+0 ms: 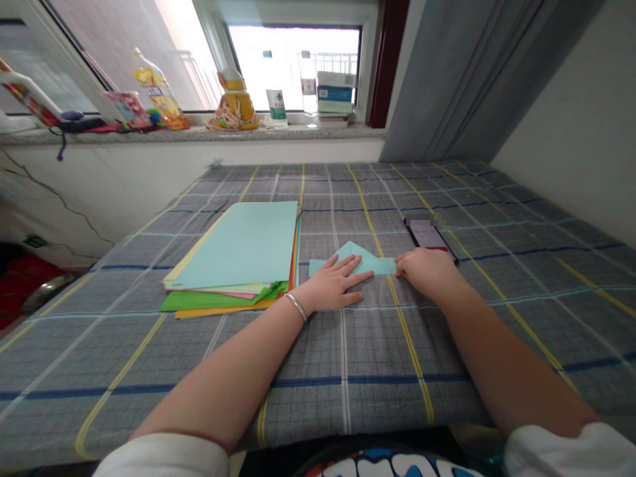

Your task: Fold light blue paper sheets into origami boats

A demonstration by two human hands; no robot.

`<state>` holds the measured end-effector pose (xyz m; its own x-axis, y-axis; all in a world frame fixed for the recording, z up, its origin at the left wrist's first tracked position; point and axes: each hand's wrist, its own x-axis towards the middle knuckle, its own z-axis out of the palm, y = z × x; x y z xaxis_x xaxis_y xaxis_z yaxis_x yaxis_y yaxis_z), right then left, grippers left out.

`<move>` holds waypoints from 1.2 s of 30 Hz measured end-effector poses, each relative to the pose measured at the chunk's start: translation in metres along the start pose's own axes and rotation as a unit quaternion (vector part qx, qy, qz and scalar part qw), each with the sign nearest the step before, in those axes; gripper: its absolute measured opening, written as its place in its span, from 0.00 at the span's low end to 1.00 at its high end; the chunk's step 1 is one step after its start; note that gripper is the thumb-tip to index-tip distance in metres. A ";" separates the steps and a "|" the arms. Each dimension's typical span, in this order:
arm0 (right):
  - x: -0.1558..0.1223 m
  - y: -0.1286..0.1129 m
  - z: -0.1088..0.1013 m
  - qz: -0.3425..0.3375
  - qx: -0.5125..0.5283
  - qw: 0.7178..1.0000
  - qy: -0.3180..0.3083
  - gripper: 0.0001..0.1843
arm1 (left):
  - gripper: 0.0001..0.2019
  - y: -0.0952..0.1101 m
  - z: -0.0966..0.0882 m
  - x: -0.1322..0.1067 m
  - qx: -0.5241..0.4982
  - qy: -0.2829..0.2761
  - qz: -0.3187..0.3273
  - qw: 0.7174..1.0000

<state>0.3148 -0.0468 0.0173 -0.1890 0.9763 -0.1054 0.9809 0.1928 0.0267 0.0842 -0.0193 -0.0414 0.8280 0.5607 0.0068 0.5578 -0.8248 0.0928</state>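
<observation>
A folded sheet of light blue paper (365, 254) lies on the checked cloth, with a pointed peak at its far side and a flat strip along its near side. My left hand (335, 281) rests flat over the paper's left and middle part, fingers spread. At the strip's right end, my right hand (422, 268) has its fingers closed on the paper's edge. The fingertips hide that end of the strip. A silver bracelet (297, 307) circles my left wrist.
Left of my hands is a stack of coloured paper (248, 238), light blue on top. A phone (430, 235) lies just beyond my right hand. Bottles, a tube (277, 106) and boxes (335, 93) line the windowsill (298, 134) behind the cloth-covered surface (199, 371).
</observation>
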 end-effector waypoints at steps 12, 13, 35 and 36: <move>0.016 -0.006 0.027 -0.036 0.087 0.975 0.202 0.09 | 0.26 -0.001 0.002 0.000 -0.043 0.014 -0.012 0.999; 0.020 -0.012 0.032 -0.070 0.128 0.969 0.199 0.07 | 0.27 -0.001 0.002 0.000 -0.051 0.016 -0.018 0.998; 0.045 -0.047 0.050 0.000 0.127 0.986 0.109 0.21 | 0.28 -0.007 0.006 -0.003 0.097 0.045 -0.291 0.951; 0.044 -0.047 0.050 0.000 0.132 0.985 0.107 0.21 | 0.28 -0.008 0.004 -0.007 0.106 0.035 -0.290 0.950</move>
<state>0.2626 -0.0173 -0.0380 -0.1662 0.9802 0.1080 0.9537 0.1876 -0.2352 0.0744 -0.0167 -0.0457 0.3759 0.9229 0.0827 0.9245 -0.3674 -0.1018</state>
